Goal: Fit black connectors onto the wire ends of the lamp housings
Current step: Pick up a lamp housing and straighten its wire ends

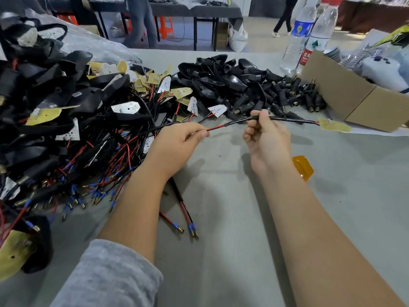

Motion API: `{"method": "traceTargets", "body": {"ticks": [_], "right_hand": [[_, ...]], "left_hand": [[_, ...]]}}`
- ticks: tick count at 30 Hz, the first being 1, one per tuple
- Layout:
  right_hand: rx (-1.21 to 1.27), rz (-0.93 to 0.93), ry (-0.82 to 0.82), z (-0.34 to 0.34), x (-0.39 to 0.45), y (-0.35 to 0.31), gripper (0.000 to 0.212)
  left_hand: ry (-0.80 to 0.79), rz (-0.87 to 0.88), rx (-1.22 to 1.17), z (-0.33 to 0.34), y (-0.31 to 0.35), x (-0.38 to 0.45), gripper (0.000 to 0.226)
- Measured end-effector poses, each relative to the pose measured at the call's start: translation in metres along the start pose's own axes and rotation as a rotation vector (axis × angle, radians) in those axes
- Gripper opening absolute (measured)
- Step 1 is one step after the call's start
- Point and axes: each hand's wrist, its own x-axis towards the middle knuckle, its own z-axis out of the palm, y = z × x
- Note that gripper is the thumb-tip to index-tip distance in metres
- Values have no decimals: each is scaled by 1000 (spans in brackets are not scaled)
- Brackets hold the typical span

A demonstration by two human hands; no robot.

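Far to the left of my fingers I see the tangled heap of wired lamp housings (55, 111), black shells with red and black leads ending in blue-sleeved brass pins. My left hand (174, 145) pinches the red lead of one cable (239, 121) between thumb and forefinger, fingers curled closed on it. The cable runs rightward, just above the worktop, into my right hand (265, 138), whose fingers wrap the black sheath. Past those fingers the cable goes on to a small yellow LED board (334, 125) lying on the worktop. I judge this cable light and limp: it will sag and twist wherever it is unsupported, so I want to hold it close to the bare end, on the insulation, not the pin. The board looks thin and its solder joint fragile, so I avoid tugging there. Beyond my right fingers lies the pile of black connectors (294, 94), small, rigid and easy to pinch by the barrel. Right of that sits a cardboard box (354, 96), with two water bottles (309, 34) behind it. An amber lens (302, 167) lies beside my right wrist. The worktop (221, 218) is a grey, slightly ribbed mat. Behind are other tables, orange stools and people standing.
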Motion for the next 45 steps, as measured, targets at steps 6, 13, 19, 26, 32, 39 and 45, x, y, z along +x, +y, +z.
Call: {"method": "traceTargets", "body": {"ticks": [6,13,19,26,32,39,45], "right_hand": [[-148,29,-229,4,-4,-1,11],[-580,-62,-92,5,16,-9,10],[-675,-38,137,8,40,-10,13],[-629,-6,-65,53,49,7,7],[-662,1,-192,71,61,26,14],[-786,-41,-261,75,67,30,19],[-783,-93,-237,70,53,18,23]], "left_hand": [[13,-8,31,-3,2,-2,17],[-30,-29,223,6,10,3,20],[43,-138,308,10,5,7,34],[369,-290,-301,4,14,10,78],[521,-340,-387,1,12,16,74],[428,-339,-266,4,10,17,36],[381,-316,-206,6,9,15,33]]}}
